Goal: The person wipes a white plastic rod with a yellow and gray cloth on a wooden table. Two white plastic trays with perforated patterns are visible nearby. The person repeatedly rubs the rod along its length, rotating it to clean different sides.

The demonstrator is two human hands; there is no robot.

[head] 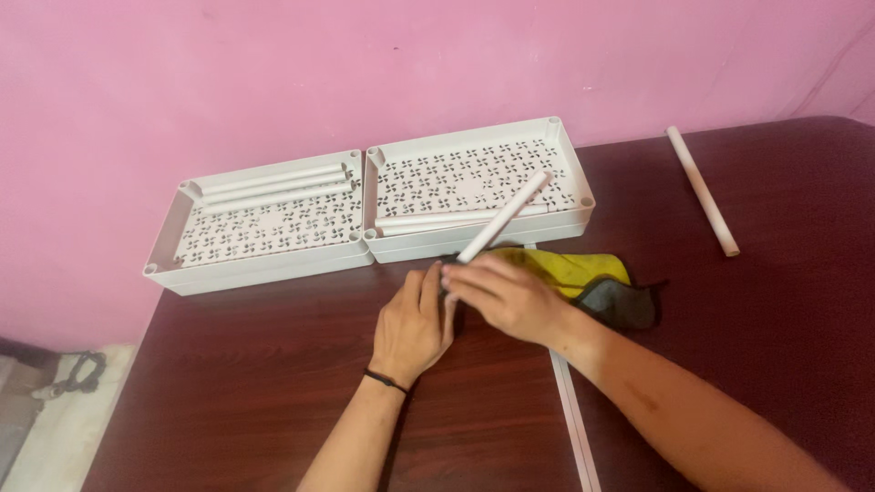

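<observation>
Two trays (273, 239) (474, 182) sit side by side behind the hands (412, 323) (506, 296); a tube (702, 191) lies right.

Our two hands meet at the middle of the view.

Our left hand (412, 321) lies palm down, fingers together and pointing away from us, a thin dark band round its wrist; its forearm runs back toward the near edge. Our right hand (506, 293) comes in from the near right, its forearm slanting across, knuckles up, fingers curled closed in a grip and pressed against the left hand's fingertips.
</observation>
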